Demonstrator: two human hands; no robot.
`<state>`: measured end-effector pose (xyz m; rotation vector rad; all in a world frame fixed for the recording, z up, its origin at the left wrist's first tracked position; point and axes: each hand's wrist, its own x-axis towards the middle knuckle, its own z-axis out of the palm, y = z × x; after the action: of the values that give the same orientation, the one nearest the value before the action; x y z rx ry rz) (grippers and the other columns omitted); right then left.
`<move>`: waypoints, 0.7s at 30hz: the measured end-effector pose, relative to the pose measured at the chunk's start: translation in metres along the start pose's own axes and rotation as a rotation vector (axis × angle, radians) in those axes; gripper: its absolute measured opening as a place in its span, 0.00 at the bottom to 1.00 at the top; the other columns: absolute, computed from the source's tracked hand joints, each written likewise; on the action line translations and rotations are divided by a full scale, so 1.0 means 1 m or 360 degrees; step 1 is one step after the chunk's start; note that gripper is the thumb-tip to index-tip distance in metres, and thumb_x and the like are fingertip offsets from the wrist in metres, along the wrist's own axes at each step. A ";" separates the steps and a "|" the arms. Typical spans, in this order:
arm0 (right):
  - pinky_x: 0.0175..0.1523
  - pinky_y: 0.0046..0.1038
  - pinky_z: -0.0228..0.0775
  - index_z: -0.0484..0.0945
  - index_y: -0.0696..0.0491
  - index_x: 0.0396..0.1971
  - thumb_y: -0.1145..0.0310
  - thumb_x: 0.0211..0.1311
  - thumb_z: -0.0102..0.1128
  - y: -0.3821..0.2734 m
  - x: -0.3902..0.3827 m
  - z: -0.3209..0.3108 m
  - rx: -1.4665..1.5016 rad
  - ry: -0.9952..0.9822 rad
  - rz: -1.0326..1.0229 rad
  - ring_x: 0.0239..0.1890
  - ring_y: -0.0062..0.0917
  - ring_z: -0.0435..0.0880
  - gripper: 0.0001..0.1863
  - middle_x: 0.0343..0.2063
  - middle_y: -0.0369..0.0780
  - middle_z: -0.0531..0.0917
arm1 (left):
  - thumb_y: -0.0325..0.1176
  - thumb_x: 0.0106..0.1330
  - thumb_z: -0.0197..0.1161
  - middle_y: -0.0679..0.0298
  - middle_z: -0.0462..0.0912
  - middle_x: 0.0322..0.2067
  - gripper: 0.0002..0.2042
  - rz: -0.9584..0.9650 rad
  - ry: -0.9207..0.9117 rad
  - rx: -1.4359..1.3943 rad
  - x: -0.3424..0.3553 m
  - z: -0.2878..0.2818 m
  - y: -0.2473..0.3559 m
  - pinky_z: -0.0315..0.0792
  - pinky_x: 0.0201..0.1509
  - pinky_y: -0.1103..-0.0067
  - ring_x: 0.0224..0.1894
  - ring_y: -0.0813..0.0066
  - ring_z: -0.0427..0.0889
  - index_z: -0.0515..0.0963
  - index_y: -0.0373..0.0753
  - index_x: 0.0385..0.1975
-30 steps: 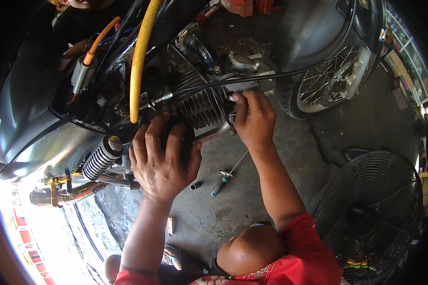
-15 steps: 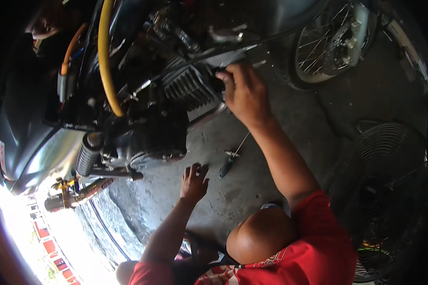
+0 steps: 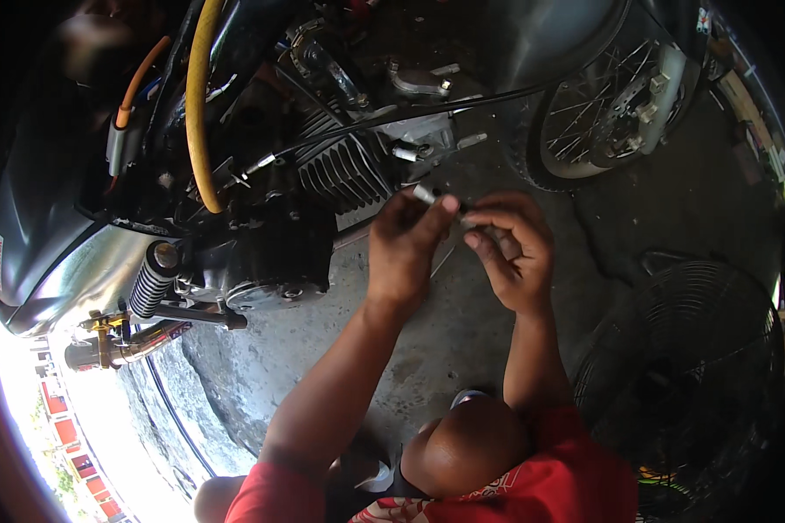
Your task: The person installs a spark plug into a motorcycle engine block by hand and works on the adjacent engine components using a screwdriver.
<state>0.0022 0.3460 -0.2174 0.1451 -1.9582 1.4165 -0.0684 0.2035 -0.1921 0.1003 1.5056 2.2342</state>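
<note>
In front of a motorcycle engine with a finned cylinder [image 3: 331, 174] and dark casing [image 3: 262, 253], my left hand [image 3: 401, 253] pinches a small pale cylindrical part [image 3: 426, 193] between thumb and fingers. Just right of it, my right hand [image 3: 515, 257] has curled fingers near the part's dark end; whatever they grip is too small to make out. Behind both hands, a silver fitting [image 3: 419, 148] sticks out from the cylinder head, below a long black cable.
A yellow hose [image 3: 199, 113] hangs over the frame. A coil shock [image 3: 153, 279] is at left, a spoked wheel [image 3: 602, 113] at upper right, a wire fan [image 3: 689, 340] at right. A thin rod [image 3: 442, 261] lies on the concrete. A blurred person [image 3: 96, 39] is at top left.
My left hand has left the casing, dropped low, then risen to centre, now holding the small part. My right hand has come away from the cylinder head, down and right, beside it.
</note>
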 end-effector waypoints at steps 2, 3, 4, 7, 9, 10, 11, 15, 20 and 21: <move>0.46 0.29 0.77 0.84 0.54 0.42 0.80 0.54 0.70 -0.005 0.011 0.011 -0.0137 0.0159 -0.0027 0.45 0.30 0.85 0.14 0.43 0.41 0.83 | 0.34 0.70 0.68 0.70 0.78 0.30 0.09 -0.0072 -0.0055 -0.0356 0.009 0.006 -0.004 0.69 0.39 0.83 0.32 0.84 0.74 0.78 0.36 0.40; 0.47 0.30 0.78 0.84 0.54 0.42 0.81 0.53 0.69 -0.006 0.014 0.012 -0.0257 0.0158 -0.0079 0.45 0.31 0.85 0.15 0.43 0.41 0.84 | 0.35 0.71 0.67 0.70 0.78 0.30 0.08 -0.0080 -0.0063 -0.0465 0.011 0.010 -0.005 0.69 0.40 0.83 0.33 0.83 0.74 0.78 0.37 0.39; 0.47 0.30 0.78 0.85 0.54 0.41 0.82 0.53 0.68 -0.006 0.018 0.010 -0.0390 0.0162 -0.0133 0.45 0.32 0.85 0.15 0.43 0.41 0.84 | 0.35 0.72 0.66 0.70 0.78 0.31 0.07 -0.0092 -0.0085 -0.0578 0.015 0.016 -0.008 0.69 0.41 0.83 0.34 0.83 0.74 0.78 0.39 0.38; 0.49 0.32 0.79 0.85 0.53 0.41 0.84 0.52 0.67 -0.004 0.028 0.006 -0.0561 0.0150 -0.0227 0.45 0.34 0.86 0.16 0.44 0.40 0.85 | 0.36 0.73 0.64 0.69 0.79 0.34 0.07 -0.0091 -0.0052 -0.0797 0.023 0.022 -0.019 0.71 0.45 0.81 0.38 0.82 0.76 0.78 0.40 0.39; 0.49 0.32 0.79 0.85 0.54 0.40 0.84 0.52 0.66 0.000 0.035 0.006 -0.0576 0.0131 -0.0270 0.45 0.34 0.86 0.15 0.44 0.41 0.85 | 0.37 0.73 0.64 0.69 0.79 0.35 0.07 -0.0084 -0.0091 -0.0878 0.028 0.021 -0.025 0.71 0.48 0.80 0.39 0.81 0.76 0.78 0.41 0.40; 0.49 0.33 0.80 0.85 0.54 0.39 0.85 0.52 0.66 0.002 0.037 0.006 -0.0575 0.0113 -0.0293 0.45 0.34 0.86 0.15 0.44 0.41 0.85 | 0.38 0.74 0.64 0.70 0.79 0.36 0.07 -0.0083 -0.0105 -0.0928 0.029 0.021 -0.027 0.71 0.49 0.79 0.40 0.81 0.76 0.78 0.42 0.41; 0.49 0.33 0.80 0.85 0.54 0.39 0.85 0.52 0.66 0.004 0.039 0.008 -0.0572 0.0094 -0.0316 0.45 0.34 0.86 0.14 0.44 0.41 0.85 | 0.39 0.75 0.62 0.69 0.80 0.38 0.08 -0.0093 -0.0076 -0.0910 0.028 0.020 -0.028 0.72 0.51 0.78 0.42 0.80 0.77 0.78 0.42 0.42; 0.48 0.32 0.80 0.85 0.54 0.38 0.84 0.52 0.66 0.016 0.044 0.016 -0.0482 0.0069 -0.0361 0.45 0.34 0.86 0.14 0.44 0.41 0.85 | 0.44 0.77 0.57 0.68 0.81 0.43 0.13 -0.0090 0.0006 -0.0883 0.025 0.010 -0.033 0.72 0.57 0.76 0.48 0.77 0.79 0.77 0.42 0.46; 0.45 0.32 0.81 0.85 0.55 0.39 0.82 0.55 0.67 0.009 0.049 0.032 -0.0459 0.0064 -0.0331 0.43 0.35 0.87 0.12 0.41 0.43 0.85 | 0.50 0.78 0.51 0.67 0.81 0.47 0.18 -0.0104 -0.0096 -0.0835 0.029 0.006 -0.027 0.71 0.61 0.73 0.53 0.75 0.78 0.77 0.42 0.49; 0.44 0.32 0.81 0.84 0.55 0.41 0.81 0.56 0.67 0.009 0.052 0.032 -0.0476 0.0064 -0.0344 0.43 0.35 0.87 0.12 0.41 0.43 0.85 | 0.51 0.78 0.50 0.66 0.81 0.47 0.18 -0.0135 -0.0077 -0.0862 0.028 0.009 -0.025 0.71 0.61 0.73 0.53 0.74 0.79 0.76 0.42 0.49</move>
<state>-0.0553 0.3376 -0.1984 0.1824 -2.0274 0.9709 -0.0829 0.2304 -0.2158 -0.0741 0.8204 2.4624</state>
